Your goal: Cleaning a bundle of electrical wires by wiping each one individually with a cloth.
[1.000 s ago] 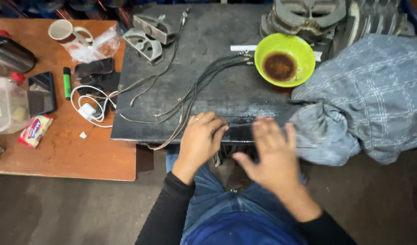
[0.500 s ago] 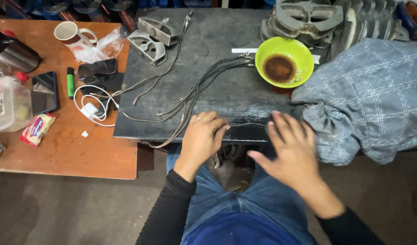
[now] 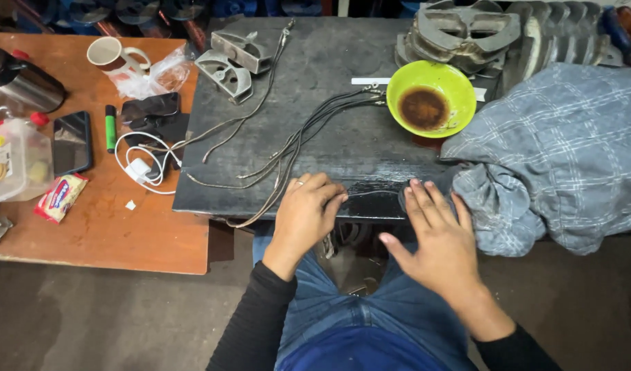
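Note:
My left hand (image 3: 305,213) lies on the front edge of the dark worktable (image 3: 343,144), fingers curled down on the near ends of a bundle of thin grey cables (image 3: 288,148). One cable (image 3: 374,194) runs from its fingertips along the edge towards my right hand (image 3: 435,237). My right hand is flat with its fingers spread, its fingertips at the table edge, touching the folded grey checked cloth (image 3: 556,151). A ring shows on the left hand.
A green bowl (image 3: 431,97) with brown residue stands at the table's back right, with grey metal castings (image 3: 466,31) behind it and two metal brackets (image 3: 233,62) at the back left. The orange side table (image 3: 88,227) holds a mug (image 3: 113,55), phones, a white charger cable and a flask.
My right hand has slid to the right along the table edge and now touches the cloth. My left hand stays on the cable ends.

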